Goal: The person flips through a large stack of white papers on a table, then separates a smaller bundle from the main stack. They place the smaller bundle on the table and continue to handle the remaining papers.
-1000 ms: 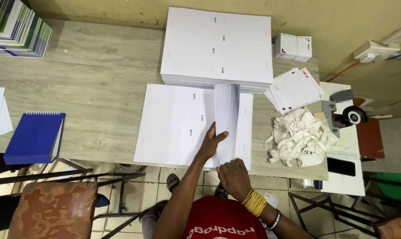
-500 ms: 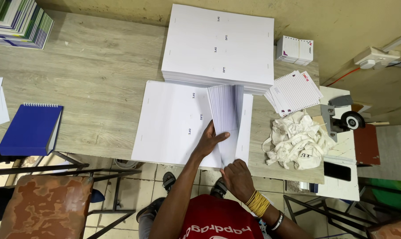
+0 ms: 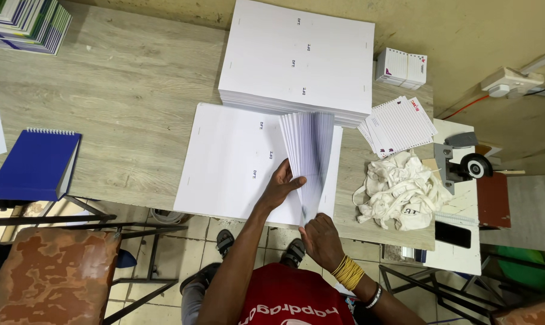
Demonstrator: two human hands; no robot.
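— White sheets [image 3: 308,157] fan up from our low stack [image 3: 236,162] at the table's [image 3: 116,114] near edge.
— Our left hand [image 3: 281,185] pinches them; our right hand [image 3: 322,236] grips their corner, thumbing. Counting seemingly; next needs clean separation.

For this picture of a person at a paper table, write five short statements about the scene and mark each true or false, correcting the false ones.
1. The left hand rests on a fanned bunch of white sheets. True.
2. The right hand wears yellow bands at the wrist. True.
3. The blue spiral notebook lies on the tall paper stack. False: it lies at the table's left edge, apart.
4. A crumpled white cloth lies right of the sheets. True.
5. The fanned sheets are red. False: white.
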